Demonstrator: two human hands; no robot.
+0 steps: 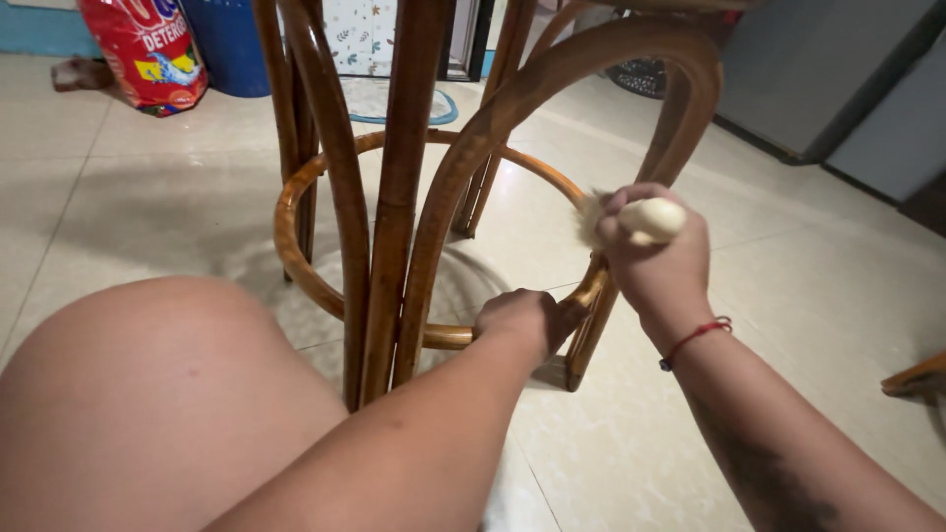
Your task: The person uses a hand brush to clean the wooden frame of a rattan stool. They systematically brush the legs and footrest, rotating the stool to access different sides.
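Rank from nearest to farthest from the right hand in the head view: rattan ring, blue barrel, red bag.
From the right hand:
1. Rattan ring, just below the hand, low on the frame.
2. Blue barrel, far back, upper left.
3. Red bag, left of the barrel, slightly farther.

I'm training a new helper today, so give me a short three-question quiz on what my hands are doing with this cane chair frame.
1. True or false: the left hand grips the frame's lower ring.
2. What does the right hand hold? A) a cream-handled brush B) a screwdriver C) a sponge
3. Fill in: the right wrist wears a ___ string bracelet.

Key: 1 true. 2 A; the pale bristles are blurred beside the curved cane upright. 3 red.
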